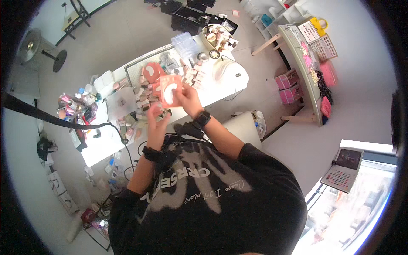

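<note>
My right hand (pixel 190 101) pinches a pink flat packet with a white crescent on it, like an eye-patch sachet (pixel 171 91), along its right edge. The packet is held up over the white table (pixel 95 155). Just below and left of it is my left hand (pixel 157 123), palm turned up, with its fingers apart and slightly curled. I cannot make out anything in that hand. Behind the held packet lies a rounded pink pack (pixel 152 72), also with a white crescent. Many small bottles (pixel 193 76) and jars stand around both hands.
A translucent plastic box (pixel 122 103) sits left of my hands, beside a cluster of cosmetics (pixel 74 104). A white domed nail lamp (pixel 229 76) stands at the table's right end, near a full round basket (pixel 216 37). A black cable (pixel 117 127) hangs at the left.
</note>
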`<state>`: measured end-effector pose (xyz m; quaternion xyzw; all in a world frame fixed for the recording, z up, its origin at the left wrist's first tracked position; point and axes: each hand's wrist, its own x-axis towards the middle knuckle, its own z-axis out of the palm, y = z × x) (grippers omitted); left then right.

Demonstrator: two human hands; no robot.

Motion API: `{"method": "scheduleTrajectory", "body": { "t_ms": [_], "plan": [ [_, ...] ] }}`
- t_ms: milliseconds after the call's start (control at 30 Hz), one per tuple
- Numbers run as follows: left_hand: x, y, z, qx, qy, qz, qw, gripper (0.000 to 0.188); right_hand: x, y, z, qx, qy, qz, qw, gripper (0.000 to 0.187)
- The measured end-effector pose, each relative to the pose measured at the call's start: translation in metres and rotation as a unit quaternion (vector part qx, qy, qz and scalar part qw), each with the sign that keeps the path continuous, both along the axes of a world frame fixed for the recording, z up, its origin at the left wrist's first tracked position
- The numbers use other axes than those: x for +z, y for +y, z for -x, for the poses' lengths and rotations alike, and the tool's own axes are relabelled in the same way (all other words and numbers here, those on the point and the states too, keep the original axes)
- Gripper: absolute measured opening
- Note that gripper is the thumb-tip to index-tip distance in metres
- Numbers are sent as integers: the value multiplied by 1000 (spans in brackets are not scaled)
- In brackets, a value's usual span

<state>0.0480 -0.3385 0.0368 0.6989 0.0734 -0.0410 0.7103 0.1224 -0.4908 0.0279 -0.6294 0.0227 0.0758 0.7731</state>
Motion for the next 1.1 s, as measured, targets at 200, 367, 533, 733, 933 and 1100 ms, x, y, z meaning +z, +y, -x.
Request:
{"method": "scheduleTrajectory", "body": {
  "t_ms": [200, 367, 533, 733, 933, 1100],
  "plan": [
    [6, -29, 10, -208, 164, 182, 947, 39, 21, -5, -16, -31, -94, 215, 972, 17],
    [20, -36, 12, -236, 209, 283, 906, 32, 52, 2, -5, -71, -176, 214, 958, 27],
    [20, -29, 17, -222, 246, 292, 897, 24, 56, -2, 4, -27, -163, 172, 971, 30],
    [20, -28, 19, -235, 250, 281, 896, 25, 45, -8, 11, -26, -127, 71, 989, 30],
    [27, -31, 19, -244, 253, 281, 893, 24, 33, 2, 5, -16, -94, -80, 992, 31],
    [37, -27, 20, -249, 243, 246, 905, 23, 28, 12, 3, 4, -128, -59, 990, 28]
  ]
}}
